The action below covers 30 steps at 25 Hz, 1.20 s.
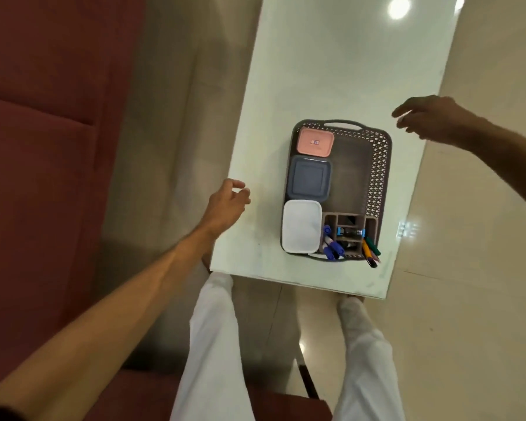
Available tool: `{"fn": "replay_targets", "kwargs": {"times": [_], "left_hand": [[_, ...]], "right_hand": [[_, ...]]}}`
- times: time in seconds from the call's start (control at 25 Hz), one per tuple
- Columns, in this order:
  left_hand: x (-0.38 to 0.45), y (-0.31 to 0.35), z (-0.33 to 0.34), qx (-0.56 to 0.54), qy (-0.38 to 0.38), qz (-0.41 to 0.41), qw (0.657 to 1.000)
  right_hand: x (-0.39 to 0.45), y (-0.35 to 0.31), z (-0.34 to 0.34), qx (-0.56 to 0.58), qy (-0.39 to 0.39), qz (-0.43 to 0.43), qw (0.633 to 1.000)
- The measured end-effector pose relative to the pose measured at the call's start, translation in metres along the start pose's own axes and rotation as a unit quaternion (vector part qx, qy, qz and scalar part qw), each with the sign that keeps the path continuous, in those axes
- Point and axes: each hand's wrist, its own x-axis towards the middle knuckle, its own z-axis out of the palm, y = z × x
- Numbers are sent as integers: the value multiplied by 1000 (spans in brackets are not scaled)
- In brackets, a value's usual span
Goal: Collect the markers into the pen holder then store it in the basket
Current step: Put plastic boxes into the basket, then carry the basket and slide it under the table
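Note:
A grey lattice basket [380,165] with handles stands on the white table [331,71]. In its near right corner sits the brown compartmented pen holder [351,230], with blue markers [331,246] leaning out on its left and orange, green and pink markers [371,250] on its right. My left hand [225,205] hovers at the table's left edge, fingers loosely apart, holding nothing. Above and to the right of the basket, my right hand [428,117] is spread and empty.
Inside the basket's left side lie a pink lidded box [315,142], a blue-grey lidded box [308,177] and a white lidded box [302,226]. A red sofa [43,147] is at the left. My white-trousered legs [219,344] stand at the table's near edge on a glossy tiled floor.

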Motion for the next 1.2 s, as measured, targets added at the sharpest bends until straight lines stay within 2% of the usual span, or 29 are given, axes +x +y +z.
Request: {"fn": "replay_targets", "kwargs": {"times": [0.12, 0.24, 0.36, 0.48, 0.56, 0.64, 0.76, 0.88, 1.0, 1.08, 1.2], "left_hand": [[-30, -38, 35, -65, 46, -52, 995], [-73, -71, 90, -122, 81, -113, 983], [-100, -64, 164, -219, 91, -148, 960], [-103, -48, 232, -344, 165, -162, 910], [-106, -39, 279, -419, 173, -165, 876], [-111, -38, 313, -445, 180, -172, 860], [-113, -45, 345, -472, 250, -183, 826], [-119, -50, 361, -461, 282, -141, 830], [-142, -60, 386, -386, 308, -126, 860], [-162, -63, 413, -358, 323, -141, 864], [-189, -69, 470, -366, 336, -160, 853]], "right_hand": [[34, -6, 26, -10, -17, -28, 999], [46, -8, 59, 3, -52, -106, 993], [41, 13, 66, -23, -67, -130, 989], [43, 26, 64, -77, -87, -170, 979], [47, 47, 61, -94, -86, -187, 974], [42, 70, 69, -116, -73, -194, 971], [43, 101, 75, -117, -75, -178, 974], [43, 137, 76, -41, -59, -167, 983], [30, 178, 81, -57, -45, -205, 976], [23, 209, 80, -85, -78, -241, 964], [9, 250, 72, -30, -129, -225, 965]]}}
